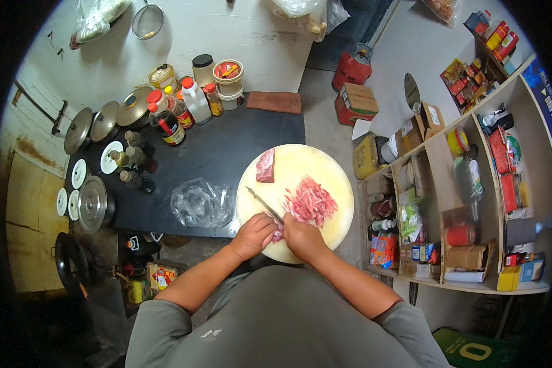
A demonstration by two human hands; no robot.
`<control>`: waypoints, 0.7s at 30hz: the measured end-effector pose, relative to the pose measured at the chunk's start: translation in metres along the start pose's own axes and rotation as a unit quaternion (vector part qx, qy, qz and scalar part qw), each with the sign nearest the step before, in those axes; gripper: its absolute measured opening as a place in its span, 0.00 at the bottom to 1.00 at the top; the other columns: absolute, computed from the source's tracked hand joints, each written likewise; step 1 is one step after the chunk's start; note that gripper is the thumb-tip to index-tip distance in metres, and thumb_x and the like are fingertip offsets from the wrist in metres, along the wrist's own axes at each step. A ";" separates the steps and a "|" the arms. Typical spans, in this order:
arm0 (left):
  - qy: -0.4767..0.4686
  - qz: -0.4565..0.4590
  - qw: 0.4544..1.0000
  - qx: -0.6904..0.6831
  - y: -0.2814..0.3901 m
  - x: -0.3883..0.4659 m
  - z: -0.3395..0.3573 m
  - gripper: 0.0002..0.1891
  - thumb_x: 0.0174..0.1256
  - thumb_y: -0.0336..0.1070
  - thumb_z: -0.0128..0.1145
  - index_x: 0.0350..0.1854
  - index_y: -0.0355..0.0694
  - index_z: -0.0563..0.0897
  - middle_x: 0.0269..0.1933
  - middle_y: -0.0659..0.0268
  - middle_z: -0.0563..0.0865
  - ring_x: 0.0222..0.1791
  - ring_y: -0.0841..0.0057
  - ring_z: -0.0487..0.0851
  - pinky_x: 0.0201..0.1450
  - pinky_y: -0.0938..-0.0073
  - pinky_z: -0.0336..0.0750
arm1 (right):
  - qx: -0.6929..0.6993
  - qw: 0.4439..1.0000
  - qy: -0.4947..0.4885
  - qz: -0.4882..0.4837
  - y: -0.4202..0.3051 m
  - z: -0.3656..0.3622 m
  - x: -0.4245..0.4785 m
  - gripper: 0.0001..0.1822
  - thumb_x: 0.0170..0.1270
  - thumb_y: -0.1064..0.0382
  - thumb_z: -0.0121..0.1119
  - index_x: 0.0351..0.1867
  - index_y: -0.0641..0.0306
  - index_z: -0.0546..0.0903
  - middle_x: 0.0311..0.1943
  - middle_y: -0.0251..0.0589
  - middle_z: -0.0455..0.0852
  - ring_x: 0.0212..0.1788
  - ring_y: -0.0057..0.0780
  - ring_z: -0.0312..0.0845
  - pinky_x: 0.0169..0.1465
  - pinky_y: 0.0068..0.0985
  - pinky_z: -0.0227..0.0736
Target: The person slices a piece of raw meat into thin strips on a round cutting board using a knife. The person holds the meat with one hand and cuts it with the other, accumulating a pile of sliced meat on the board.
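On a round, pale cutting board [342, 193], my right hand [303, 238] is closed around the handle of a knife [263, 201], its blade angled up to the left. My left hand [255, 235] presses on a small piece of raw meat [277, 233] beside the blade near the board's lower edge. A heap of raw meat strips [312, 201] lies on the board's right half. A separate chunk of raw meat [265, 166] rests near its upper left edge. The knife handle is hidden in my right hand.
Left of the board, a crumpled clear plastic bag [202, 203] lies on the dark countertop [230, 138]. Farther back stand sauce bottles [166, 124], tubs and a reddish-brown slab [274, 102]. A lidded metal pot [93, 204] is at far left; shelves [434, 184] stand on the right.
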State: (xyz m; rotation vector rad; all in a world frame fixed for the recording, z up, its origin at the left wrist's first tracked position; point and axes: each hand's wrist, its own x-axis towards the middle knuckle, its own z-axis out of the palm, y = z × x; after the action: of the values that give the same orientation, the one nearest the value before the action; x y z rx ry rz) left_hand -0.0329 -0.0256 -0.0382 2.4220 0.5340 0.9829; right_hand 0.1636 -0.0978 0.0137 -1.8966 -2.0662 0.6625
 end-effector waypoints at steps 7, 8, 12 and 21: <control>0.018 0.030 0.999 0.018 -0.005 -0.007 0.003 0.14 0.56 0.24 0.71 0.46 0.37 0.89 0.47 0.59 0.87 0.51 0.58 0.86 0.60 0.58 0.83 | -0.032 0.987 -0.058 0.150 0.009 -0.035 -0.035 0.13 0.80 0.57 0.52 0.53 0.65 0.70 0.31 0.63 0.89 0.35 0.68 0.86 0.43 0.61 0.79; 0.014 0.030 0.999 0.014 -0.005 -0.008 0.004 0.14 0.56 0.24 0.71 0.46 0.38 0.89 0.46 0.59 0.87 0.50 0.58 0.86 0.60 0.58 0.83 | -0.037 0.989 -0.063 0.128 0.000 -0.044 -0.039 0.13 0.79 0.58 0.51 0.54 0.65 0.70 0.31 0.63 0.89 0.36 0.67 0.87 0.43 0.61 0.80; 0.010 0.033 0.999 0.014 -0.006 -0.006 0.005 0.14 0.56 0.25 0.71 0.46 0.38 0.89 0.46 0.59 0.88 0.50 0.59 0.87 0.60 0.59 0.83 | -0.083 0.984 -0.124 0.092 -0.022 -0.056 -0.050 0.14 0.76 0.62 0.51 0.56 0.66 0.70 0.32 0.60 0.90 0.35 0.64 0.89 0.42 0.57 0.81; -0.003 0.021 1.000 0.013 -0.001 0.000 0.000 0.15 0.55 0.26 0.72 0.46 0.38 0.89 0.47 0.60 0.89 0.51 0.59 0.87 0.62 0.58 0.83 | -0.037 0.986 -0.145 0.070 -0.027 -0.047 -0.047 0.10 0.75 0.67 0.50 0.53 0.65 0.70 0.34 0.60 0.92 0.38 0.60 0.92 0.40 0.54 0.83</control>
State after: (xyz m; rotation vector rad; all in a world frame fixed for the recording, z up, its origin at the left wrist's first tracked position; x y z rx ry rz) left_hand -0.0331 -0.0248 -0.0389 2.4684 0.4972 0.9908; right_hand 0.1684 -0.1381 0.0723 -2.1105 -2.1645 0.9592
